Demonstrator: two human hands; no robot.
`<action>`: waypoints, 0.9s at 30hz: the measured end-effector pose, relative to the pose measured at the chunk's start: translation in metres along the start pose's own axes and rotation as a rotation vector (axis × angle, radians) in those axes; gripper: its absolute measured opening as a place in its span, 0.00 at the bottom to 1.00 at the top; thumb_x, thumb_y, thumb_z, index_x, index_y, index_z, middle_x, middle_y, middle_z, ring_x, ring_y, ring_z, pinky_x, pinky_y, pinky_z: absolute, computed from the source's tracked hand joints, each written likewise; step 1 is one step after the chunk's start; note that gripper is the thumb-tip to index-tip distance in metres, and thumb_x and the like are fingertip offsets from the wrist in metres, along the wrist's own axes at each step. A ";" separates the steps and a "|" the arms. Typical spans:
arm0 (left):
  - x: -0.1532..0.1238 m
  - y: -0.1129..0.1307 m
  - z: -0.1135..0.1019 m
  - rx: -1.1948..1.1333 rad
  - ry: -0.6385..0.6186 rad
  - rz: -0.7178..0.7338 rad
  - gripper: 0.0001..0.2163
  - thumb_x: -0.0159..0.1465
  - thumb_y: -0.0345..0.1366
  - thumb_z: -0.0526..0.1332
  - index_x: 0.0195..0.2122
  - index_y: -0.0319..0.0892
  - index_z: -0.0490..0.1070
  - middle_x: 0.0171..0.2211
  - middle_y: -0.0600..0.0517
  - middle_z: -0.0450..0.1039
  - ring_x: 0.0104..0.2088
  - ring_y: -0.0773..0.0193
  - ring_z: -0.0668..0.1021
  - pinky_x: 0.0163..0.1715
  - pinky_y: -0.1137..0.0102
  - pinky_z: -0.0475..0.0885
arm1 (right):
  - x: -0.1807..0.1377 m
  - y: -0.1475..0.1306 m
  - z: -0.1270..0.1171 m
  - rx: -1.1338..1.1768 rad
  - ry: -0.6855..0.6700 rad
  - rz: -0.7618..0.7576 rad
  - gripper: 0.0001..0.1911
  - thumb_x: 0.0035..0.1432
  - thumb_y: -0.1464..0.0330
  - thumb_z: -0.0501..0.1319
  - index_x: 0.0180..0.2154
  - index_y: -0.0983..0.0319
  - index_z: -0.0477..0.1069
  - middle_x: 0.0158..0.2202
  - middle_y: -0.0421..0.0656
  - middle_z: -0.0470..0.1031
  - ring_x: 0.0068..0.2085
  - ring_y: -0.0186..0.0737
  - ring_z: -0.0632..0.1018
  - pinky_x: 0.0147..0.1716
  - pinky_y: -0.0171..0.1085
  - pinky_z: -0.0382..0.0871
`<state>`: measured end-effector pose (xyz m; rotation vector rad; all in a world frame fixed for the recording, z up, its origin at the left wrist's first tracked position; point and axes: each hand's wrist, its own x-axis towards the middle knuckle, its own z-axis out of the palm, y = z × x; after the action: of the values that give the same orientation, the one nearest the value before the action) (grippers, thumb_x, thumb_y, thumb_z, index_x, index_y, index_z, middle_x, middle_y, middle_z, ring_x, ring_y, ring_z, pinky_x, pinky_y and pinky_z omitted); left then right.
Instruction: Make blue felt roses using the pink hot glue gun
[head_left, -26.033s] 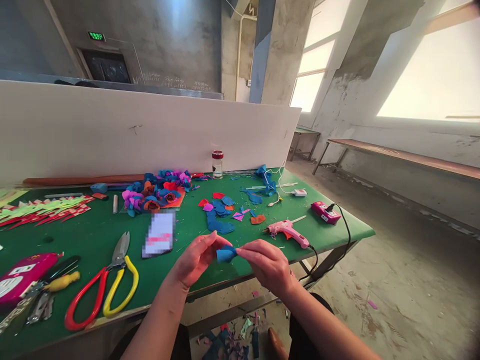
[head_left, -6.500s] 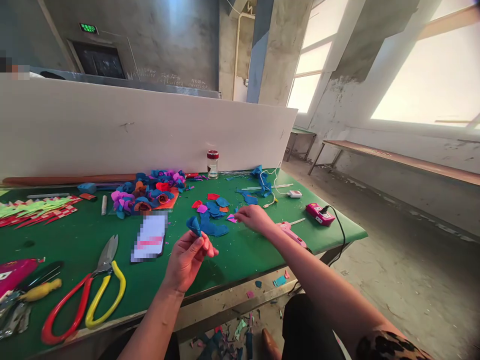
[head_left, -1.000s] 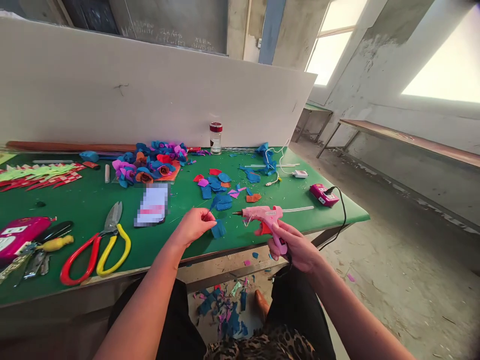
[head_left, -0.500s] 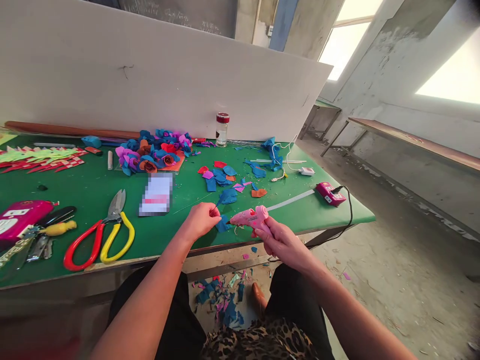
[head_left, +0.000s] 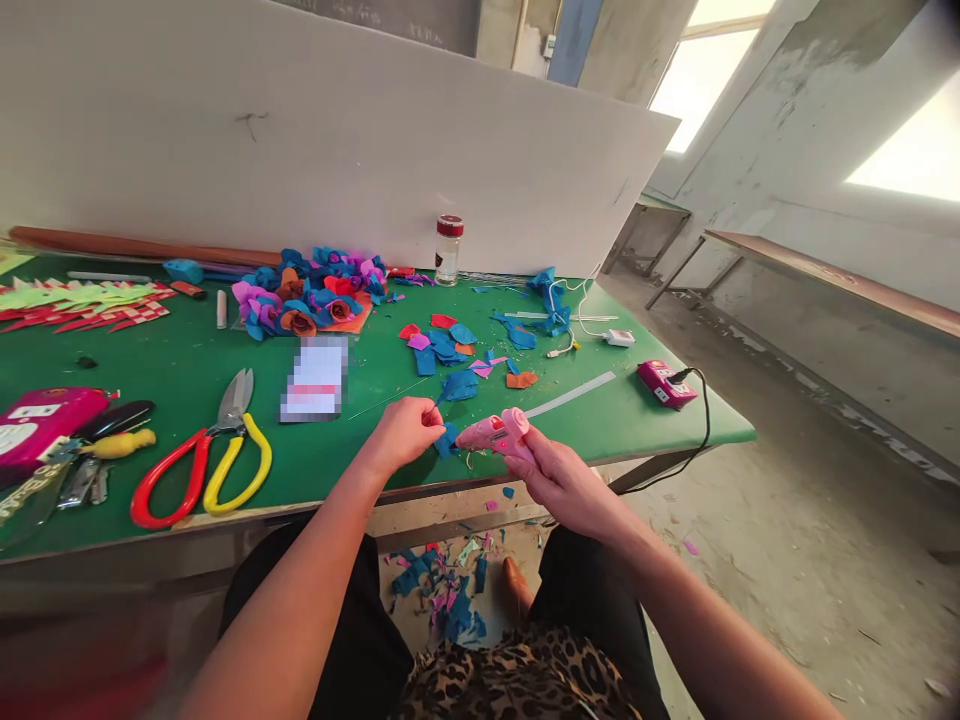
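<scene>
My right hand (head_left: 556, 475) grips a pink glue gun (head_left: 491, 432), its nozzle pointing left. A long translucent glue stick (head_left: 571, 393) sticks out of the gun's back end. My left hand (head_left: 409, 435) is closed in a pinch just left of the nozzle; whatever its fingertips hold is too small to make out. Between the fingertips and the nozzle is a blue paper piece (head_left: 447, 440), right at the nozzle tip. I cannot tell whether the fingers touch it. Just beyond lies another blue paper piece (head_left: 459, 385).
Paper flowers (head_left: 311, 295) are heaped behind a blurred white rectangle (head_left: 315, 380). Shears (head_left: 238, 405) with red and yellow handles lie at left. A red-lidded jar (head_left: 448, 255) stands by the white board (head_left: 360, 150). A magenta box (head_left: 664, 385) with a black cable sits near the right edge.
The glue gun has shifted slightly left, its stick's end now farther from the magenta box. My left hand stays in its pinch. The camera view has tilted a little.
</scene>
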<state>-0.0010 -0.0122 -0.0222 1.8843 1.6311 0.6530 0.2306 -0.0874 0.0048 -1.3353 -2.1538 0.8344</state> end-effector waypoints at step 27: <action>0.001 -0.003 0.001 0.030 -0.038 0.022 0.03 0.51 0.34 0.60 0.22 0.42 0.70 0.22 0.54 0.73 0.25 0.64 0.72 0.25 0.71 0.61 | 0.001 -0.005 0.000 -0.038 -0.003 -0.071 0.15 0.67 0.65 0.47 0.53 0.58 0.62 0.34 0.41 0.74 0.30 0.37 0.72 0.33 0.35 0.65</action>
<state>-0.0022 -0.0111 -0.0245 1.9269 1.6077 0.6013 0.2270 -0.0877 0.0081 -1.2690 -2.2161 0.7713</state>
